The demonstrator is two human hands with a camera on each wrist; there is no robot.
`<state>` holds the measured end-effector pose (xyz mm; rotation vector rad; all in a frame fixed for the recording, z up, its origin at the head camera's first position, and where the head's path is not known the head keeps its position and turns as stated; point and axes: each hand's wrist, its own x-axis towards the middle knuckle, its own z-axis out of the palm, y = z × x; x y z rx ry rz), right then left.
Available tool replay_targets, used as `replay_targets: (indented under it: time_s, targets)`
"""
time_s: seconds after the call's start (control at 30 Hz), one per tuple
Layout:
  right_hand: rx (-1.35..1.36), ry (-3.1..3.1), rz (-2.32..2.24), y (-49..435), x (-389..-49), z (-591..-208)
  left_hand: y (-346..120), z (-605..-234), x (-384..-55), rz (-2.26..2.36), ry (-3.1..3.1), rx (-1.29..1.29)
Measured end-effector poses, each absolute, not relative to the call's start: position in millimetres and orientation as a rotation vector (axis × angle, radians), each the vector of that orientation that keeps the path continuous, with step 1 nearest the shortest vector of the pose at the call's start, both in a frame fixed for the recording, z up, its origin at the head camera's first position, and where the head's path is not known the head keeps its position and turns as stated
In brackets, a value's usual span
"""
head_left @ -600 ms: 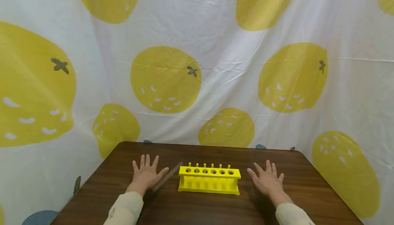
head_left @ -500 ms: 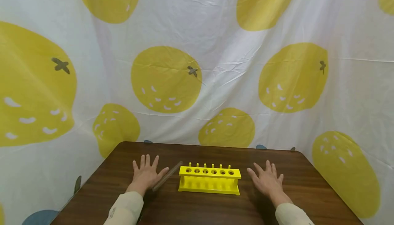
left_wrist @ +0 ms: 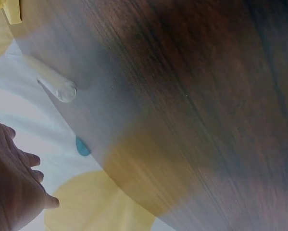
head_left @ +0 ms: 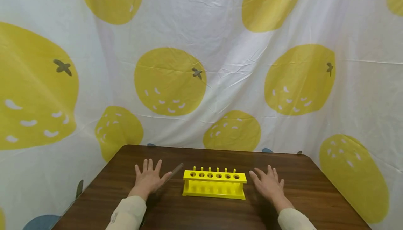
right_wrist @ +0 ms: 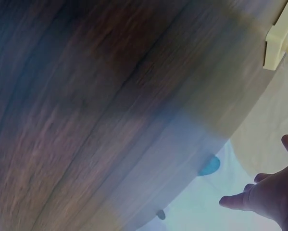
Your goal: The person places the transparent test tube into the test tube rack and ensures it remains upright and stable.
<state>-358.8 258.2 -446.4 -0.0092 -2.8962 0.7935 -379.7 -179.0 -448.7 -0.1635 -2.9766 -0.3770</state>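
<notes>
No readable text, label, brand or number in any view. Only candidate: a small dark mark (head_left: 114, 217) on the left sleeve (head_left: 130, 207), at 7 o'clock in the head view; maybe lettering, too small and blurred to make out. Printed cloth (head_left: 226, 83) behind: dark cross shapes on yellow fruit, one between 9 and 10 o'clock, one near 12, one between 2 and 3; these look like pattern, not characters.
</notes>
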Motion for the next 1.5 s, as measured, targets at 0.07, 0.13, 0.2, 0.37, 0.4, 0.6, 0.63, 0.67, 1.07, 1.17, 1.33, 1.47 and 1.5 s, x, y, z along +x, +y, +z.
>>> replay_targets:
  time_s: [0.07,0.13,0.2,0.37,0.4,0.6,0.63,0.67,1.07,1.17,1.33,1.47,1.5]
  targets:
    - [-0.006,-2.887,0.823,256.1,-358.0,-446.2,-179.1,-450.4,-380.6,-0.383,-2.973,-0.170]
    - [-0.005,-2.887,0.847,254.8,-357.5,-446.4,-179.3,-452.1,-381.4,-0.382,-2.973,-0.174]
    - [-0.007,-2.885,0.872,254.0,-357.0,-446.7,-179.3,-453.4,-382.0,-0.385,-2.974,-0.178]
    - [-0.022,-2.884,0.929,252.6,-355.5,-447.7,-179.2,-455.4,-382.5,-0.370,-2.980,-0.180]
    - [-0.025,-2.880,0.943,252.1,-355.2,-447.9,-179.2,-455.6,-382.5,-0.367,-2.979,-0.181]
    - [-0.034,-2.816,1.037,246.0,-352.0,-446.9,-177.5,-455.3,-382.9,-0.376,-2.978,-0.183]
    - [-0.028,-2.797,1.050,244.7,-351.6,-447.0,-177.3,-455.4,-383.1,-0.377,-2.980,-0.183]
    - [-0.024,-2.783,1.066,243.1,-351.3,-447.2,-177.1,-455.8,-383.6,-0.378,-2.980,-0.183]
    - [-0.048,-2.696,1.288,226.5,-350.8,-449.6,-180.4,-446.7,-388.0,-0.392,-3.072,-0.182]
    - [-0.045,-2.689,1.311,224.9,-351.5,-449.4,-182.7,-444.0,-389.6,-0.393,-3.138,-0.179]
    - [-0.050,-2.676,1.334,223.2,-353.6,-448.2,-186.6,-443.7,-392.6,-0.387,-3.198,-0.154]
    - [-0.072,-2.676,1.354,222.2,-354.3,-447.7,-187.8,-444.0,-393.5,-0.404,-3.210,-0.139]
    - [-0.078,-2.676,1.357,222.2,-354.2,-447.9,-188.1,-444.4,-393.7,-0.407,-3.207,-0.141]
